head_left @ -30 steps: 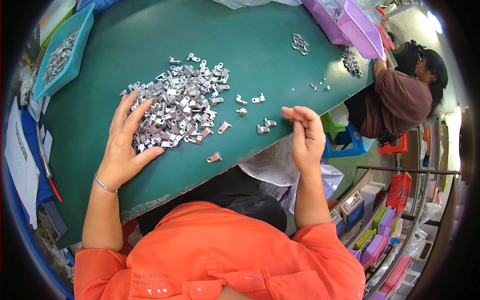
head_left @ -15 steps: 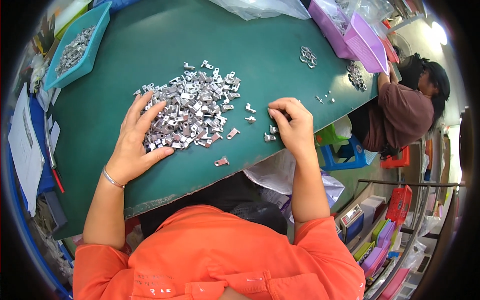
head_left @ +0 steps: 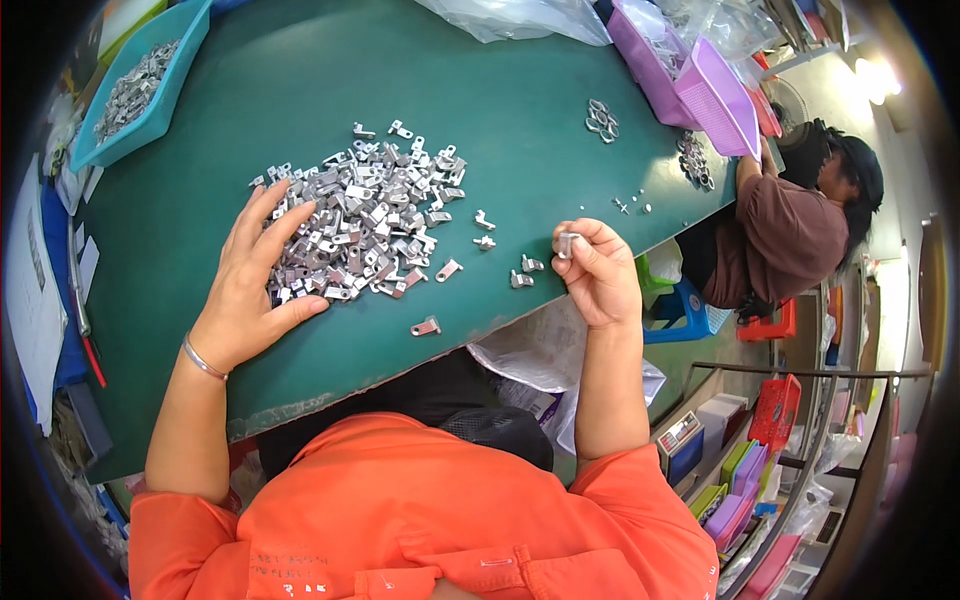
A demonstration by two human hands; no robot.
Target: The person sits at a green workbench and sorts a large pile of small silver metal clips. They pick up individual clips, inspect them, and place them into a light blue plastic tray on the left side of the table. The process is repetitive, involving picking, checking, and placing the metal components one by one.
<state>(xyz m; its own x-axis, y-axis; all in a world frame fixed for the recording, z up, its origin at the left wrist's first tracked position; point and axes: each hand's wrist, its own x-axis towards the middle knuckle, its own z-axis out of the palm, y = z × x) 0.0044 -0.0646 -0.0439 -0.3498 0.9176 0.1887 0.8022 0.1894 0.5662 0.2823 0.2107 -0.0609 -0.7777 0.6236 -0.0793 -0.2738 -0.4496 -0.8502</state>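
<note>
Right hand (head_left: 598, 272), centre-right of frame, pinches one small metal part (head_left: 566, 243) at fingertips. Left hand (head_left: 255, 280) spread flat on pile of metal parts (head_left: 365, 225), centre-left on green table (head_left: 300, 90). Loose strays (head_left: 520, 272) lie btwn hands, nearer right hand.

Green table (head_left: 300, 90) bears metal parts (head_left: 365, 225), teal tray (head_left: 140, 85).

Your right hand (head_left: 598, 275) hides most of the metal part (head_left: 566, 243) it pinches. Your left hand (head_left: 255, 290) covers the pile's (head_left: 365, 220) near edge. The blue tray (head_left: 175, 85) is cut off, its parts too small to tell.
</note>
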